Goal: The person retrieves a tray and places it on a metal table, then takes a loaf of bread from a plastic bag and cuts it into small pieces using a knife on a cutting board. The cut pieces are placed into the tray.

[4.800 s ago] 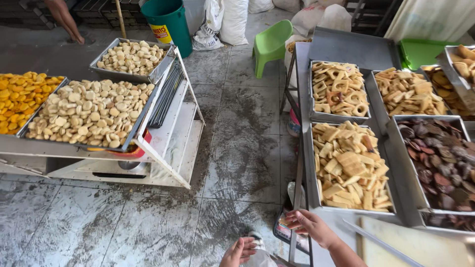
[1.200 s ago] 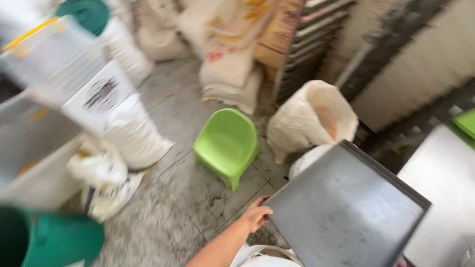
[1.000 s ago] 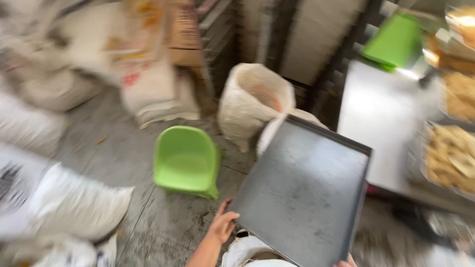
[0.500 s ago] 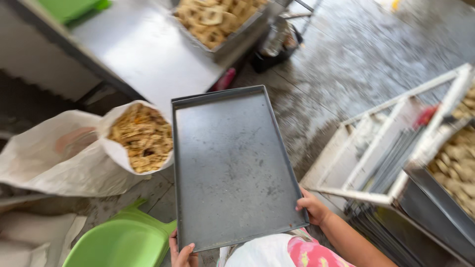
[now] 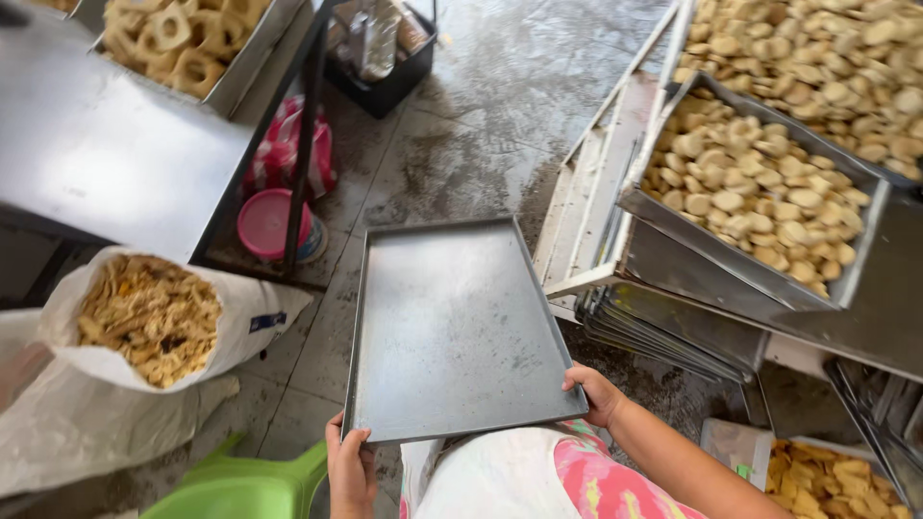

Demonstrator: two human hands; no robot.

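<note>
The person's body is mostly cut off at the bottom edge; only the forearms, a white apron and a patch of pink patterned cloth show. The left hand (image 5: pixel 352 471) grips the near left corner of an empty metal tray (image 5: pixel 452 332), fingers curled over the rim, with the palm hidden beneath. The right hand (image 5: pixel 596 392) clasps the near right corner the same way, thumb on top and the rest tucked under the edge. The tray is held level above the wet concrete floor (image 5: pixel 481 115), between a steel table (image 5: pixel 106 154) on the left and a rack (image 5: pixel 615 231) on the right.

A white sack (image 5: pixel 216 322) stands open beside the table leg, filled with broken golden chips. Behind it lies a clear plastic bag (image 5: pixel 77 432), its contents hard to make out. On the table, a pan of ring-shaped snacks (image 5: pixel 183 43) is cropped by the top edge. A pink tub (image 5: pixel 264 221) and a red-and-white bag (image 5: pixel 279 154) sit under the table, partly screened by its leg. A black crate (image 5: pixel 385 58) farther off holds things I cannot identify.

On the right, a tilted pan (image 5: pixel 750 192) holds pale round biscuits, and a second pan (image 5: pixel 817 48) behind it holds more. Stacked empty trays (image 5: pixel 663 332) sit below. A green stool (image 5: pixel 240 485) pokes in at the bottom, and a box of yellow chips (image 5: pixel 827 481) is cut off at the lower right.
</note>
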